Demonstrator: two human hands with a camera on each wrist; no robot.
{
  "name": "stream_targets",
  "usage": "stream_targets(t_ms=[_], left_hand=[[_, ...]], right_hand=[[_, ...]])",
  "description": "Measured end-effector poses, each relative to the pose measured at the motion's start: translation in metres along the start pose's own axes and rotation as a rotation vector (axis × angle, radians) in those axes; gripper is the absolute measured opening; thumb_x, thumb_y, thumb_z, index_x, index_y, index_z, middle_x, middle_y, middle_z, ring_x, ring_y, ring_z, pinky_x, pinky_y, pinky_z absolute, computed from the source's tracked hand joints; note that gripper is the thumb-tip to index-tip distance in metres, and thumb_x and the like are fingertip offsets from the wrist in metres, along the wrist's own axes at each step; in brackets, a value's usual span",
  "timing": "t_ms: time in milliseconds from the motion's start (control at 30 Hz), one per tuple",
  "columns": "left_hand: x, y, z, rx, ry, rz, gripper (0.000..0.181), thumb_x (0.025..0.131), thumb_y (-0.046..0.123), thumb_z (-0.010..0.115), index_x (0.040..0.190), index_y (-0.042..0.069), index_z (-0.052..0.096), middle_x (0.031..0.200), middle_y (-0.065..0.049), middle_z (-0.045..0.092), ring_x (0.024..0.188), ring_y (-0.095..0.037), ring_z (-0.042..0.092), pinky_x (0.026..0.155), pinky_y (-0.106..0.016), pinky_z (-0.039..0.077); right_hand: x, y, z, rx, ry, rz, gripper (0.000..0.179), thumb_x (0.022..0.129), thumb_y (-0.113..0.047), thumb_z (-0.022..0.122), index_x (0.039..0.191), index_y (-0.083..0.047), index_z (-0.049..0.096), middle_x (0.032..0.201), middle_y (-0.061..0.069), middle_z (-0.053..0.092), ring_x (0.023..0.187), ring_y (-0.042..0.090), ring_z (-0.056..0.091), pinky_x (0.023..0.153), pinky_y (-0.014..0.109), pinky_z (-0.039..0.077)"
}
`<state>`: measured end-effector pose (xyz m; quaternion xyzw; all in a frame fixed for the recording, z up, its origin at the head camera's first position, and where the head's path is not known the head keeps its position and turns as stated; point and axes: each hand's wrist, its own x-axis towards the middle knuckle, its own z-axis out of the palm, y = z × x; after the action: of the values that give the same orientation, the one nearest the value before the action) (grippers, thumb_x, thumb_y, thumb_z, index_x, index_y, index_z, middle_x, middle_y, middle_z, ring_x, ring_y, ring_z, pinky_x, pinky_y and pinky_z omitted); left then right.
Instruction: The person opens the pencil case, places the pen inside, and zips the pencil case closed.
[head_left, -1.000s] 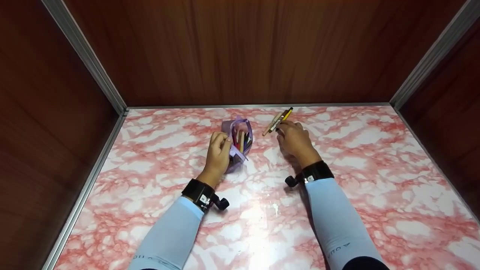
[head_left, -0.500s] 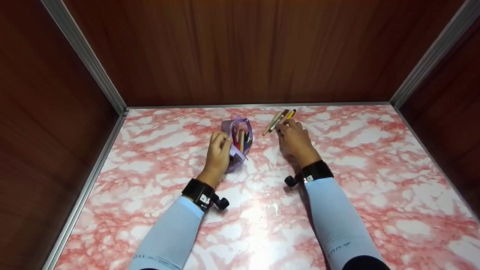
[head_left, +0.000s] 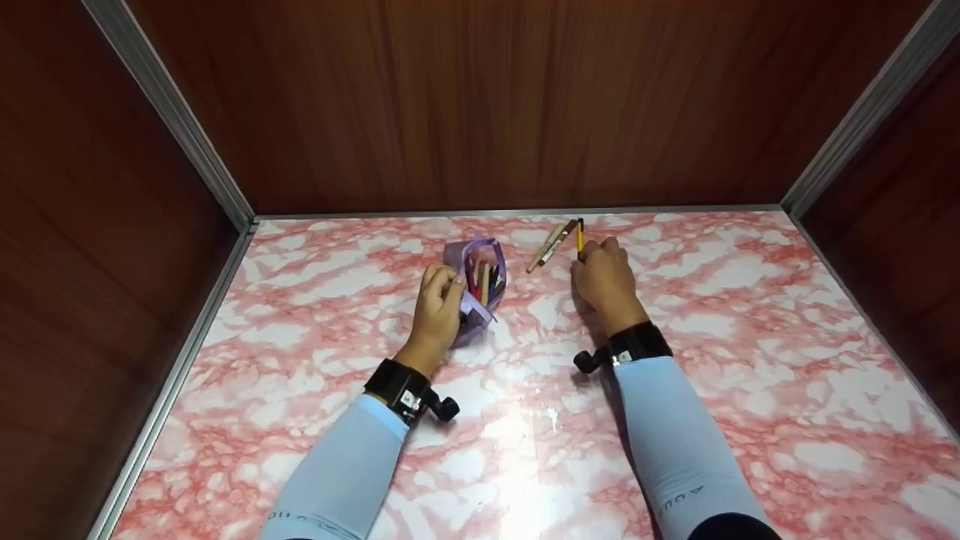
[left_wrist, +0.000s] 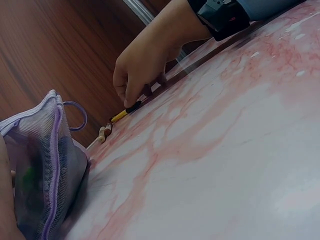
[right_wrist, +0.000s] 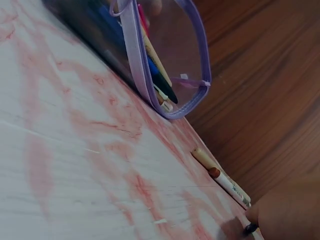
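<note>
A purple mesh pencil case stands unzipped on the table, with several pens and pencils inside. My left hand grips its near left edge and holds the mouth apart. To the right, my right hand is low at the tabletop, fingers bent down. Its thumb and fingertips pinch the black end of a yellow pen, which lies along the table and points to the back wall. Just left of that pen lie a beige pen and a white marker with brown ends, side by side.
The table has a red and white marbled top. Brown wood-grain panels rise at the back and both sides, with metal strips along the corners. The pencil case's small purple loop sticks out at its far side.
My right hand has shifted right. The yellow pen has come away from the beige pen and the marker and now points straighter toward the back. My left hand and the pencil case stay put.
</note>
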<state>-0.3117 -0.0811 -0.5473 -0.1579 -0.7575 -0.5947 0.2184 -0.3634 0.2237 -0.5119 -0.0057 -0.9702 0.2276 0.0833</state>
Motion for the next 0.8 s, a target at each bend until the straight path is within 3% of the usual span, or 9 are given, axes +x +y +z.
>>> stream_targets(t_ms=[167, 300, 500, 633, 800], left_hand=[[0.0, 0.002, 0.0, 0.007, -0.003, 0.002, 0.016, 0.112, 0.004, 0.058, 0.101, -0.006, 0.065, 0.112, -0.019, 0.056, 0.11, -0.024, 0.055, 0.097, -0.03, 0.045], [0.0, 0.003, 0.0, -0.003, 0.001, -0.004, 0.016, 0.112, 0.005, 0.059, 0.102, -0.005, 0.066, 0.112, -0.017, 0.056, 0.11, -0.022, 0.054, 0.097, -0.03, 0.045], [0.0, 0.001, 0.001, -0.021, 0.013, -0.001, 0.015, 0.11, 0.004, 0.06, 0.1, -0.004, 0.067, 0.113, -0.017, 0.057, 0.11, -0.024, 0.055, 0.097, -0.03, 0.044], [-0.001, 0.0, 0.001, -0.018, 0.015, 0.004, 0.015, 0.111, 0.004, 0.059, 0.1, -0.004, 0.067, 0.113, -0.017, 0.057, 0.111, -0.025, 0.055, 0.097, -0.03, 0.044], [0.0, 0.0, 0.0, 0.0, 0.003, -0.003, 0.016, 0.111, 0.005, 0.058, 0.101, -0.004, 0.066, 0.113, -0.016, 0.056, 0.11, -0.022, 0.054, 0.096, -0.029, 0.044]], right_hand=[[0.003, 0.004, -0.003, 0.018, 0.002, 0.012, 0.031, 0.106, -0.011, 0.062, 0.134, 0.003, 0.069, 0.131, 0.031, 0.064, 0.124, 0.055, 0.066, 0.107, 0.066, 0.054], [0.004, 0.003, -0.005, 0.033, -0.037, 0.011, 0.034, 0.109, -0.01, 0.058, 0.139, -0.002, 0.073, 0.133, 0.031, 0.064, 0.123, 0.053, 0.069, 0.109, 0.065, 0.055], [0.005, 0.004, -0.01, 0.008, -0.118, 0.01, 0.03, 0.105, -0.01, 0.059, 0.121, 0.001, 0.082, 0.131, 0.029, 0.069, 0.121, 0.047, 0.071, 0.108, 0.06, 0.057], [0.004, 0.007, -0.018, -0.029, -0.201, 0.021, 0.026, 0.103, -0.017, 0.061, 0.115, -0.001, 0.077, 0.121, 0.025, 0.074, 0.109, 0.042, 0.071, 0.097, 0.057, 0.058], [0.001, 0.01, -0.031, -0.038, -0.329, 0.0, 0.018, 0.1, -0.018, 0.061, 0.103, -0.004, 0.073, 0.101, 0.016, 0.072, 0.089, 0.033, 0.063, 0.079, 0.046, 0.05]])
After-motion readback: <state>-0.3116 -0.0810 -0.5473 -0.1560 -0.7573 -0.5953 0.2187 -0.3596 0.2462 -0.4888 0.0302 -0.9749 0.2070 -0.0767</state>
